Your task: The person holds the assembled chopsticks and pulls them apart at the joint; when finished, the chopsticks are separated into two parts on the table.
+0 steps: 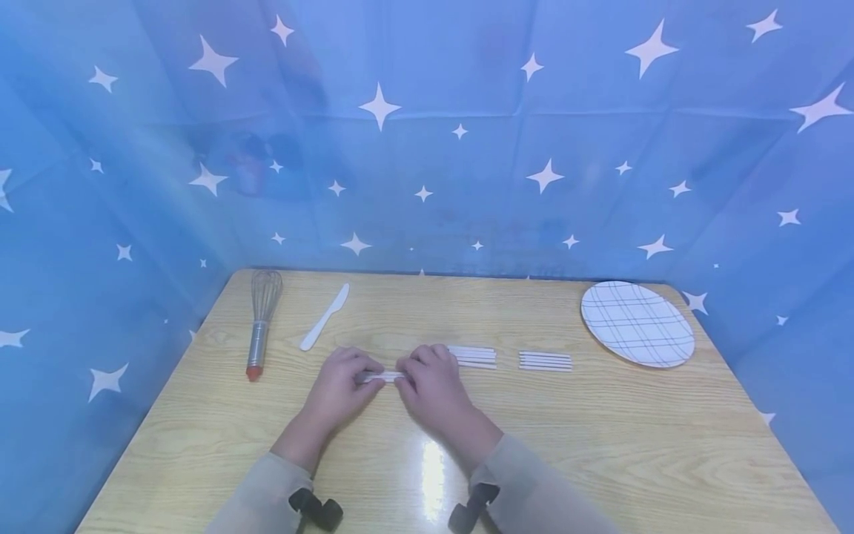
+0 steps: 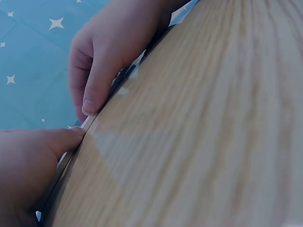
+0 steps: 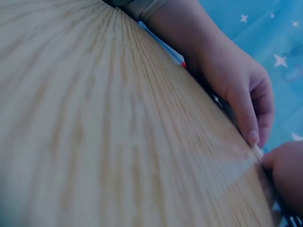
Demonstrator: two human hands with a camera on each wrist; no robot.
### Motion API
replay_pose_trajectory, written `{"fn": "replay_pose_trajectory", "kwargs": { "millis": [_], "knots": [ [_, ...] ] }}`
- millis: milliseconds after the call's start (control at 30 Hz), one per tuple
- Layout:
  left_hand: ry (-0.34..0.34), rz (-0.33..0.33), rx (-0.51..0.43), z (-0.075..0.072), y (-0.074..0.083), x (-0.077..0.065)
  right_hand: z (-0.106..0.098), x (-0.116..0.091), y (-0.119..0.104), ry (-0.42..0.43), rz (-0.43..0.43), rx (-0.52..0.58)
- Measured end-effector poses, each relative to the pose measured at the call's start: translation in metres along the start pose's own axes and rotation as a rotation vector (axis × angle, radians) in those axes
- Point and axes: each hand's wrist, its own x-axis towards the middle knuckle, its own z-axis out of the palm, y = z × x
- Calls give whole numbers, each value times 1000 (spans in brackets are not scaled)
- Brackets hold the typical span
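Tabletop (image 1: pixel 667 452): lt. wood, yellowish, wavy grain running approx. L–R; rounded far corners; bright glare patch (image 1: pixel 432 478) at near ctr., betw. the forearms.

Room: blue cloth (image 1: pixel 460 70) w/ white 4-pt. stars, var. sizes, behind table & along both sides; horiz. crease across back, vert. folds.

Hands, near ctr. of table: L. hand (image 1: pixel 340 389), thumb & fingers pinching L. end of a small bunch of white sticks (image 1: pixel 391 377); R. hand (image 1: pixel 432 389), same grip, R. end. Bunch lies crosswise betw. the two, low at the wood; exact no. of sticks can't tell, fingers cover the ends. Both wrist views: thumb tips near each other, short pale length showing betw.

Sleeves (image 1: pixel 256 497): lt. grey-beige, 2; blk. device (image 1: pixel 319 510) at L. cuff, similar at R.

Also on table, L to R: wire whisk (image 1: pixel 259 326), metal w/ red handle tip, wires to far edge; white knife (image 1: pixel 325 317), slanted, blade end away; 2nd stick group (image 1: pixel 477 357), just beyond R. hand, partly hidden; 3rd stick group (image 1: pixel 545 361), side by side, apart from 2nd; plate (image 1: pixel 637 324), white w/ dk. crossed lines, far R.
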Motion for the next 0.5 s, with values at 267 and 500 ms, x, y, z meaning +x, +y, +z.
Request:
{"fn": "replay_pose_trajectory", "kwargs": {
  "millis": [267, 500],
  "knots": [
    [10, -17, -20, 0, 3, 0, 3, 3, -9, -26, 63, 27],
    [11, -39, -29, -1, 4, 0, 6, 4, -7, 2, 84, 56]
  ]
}}
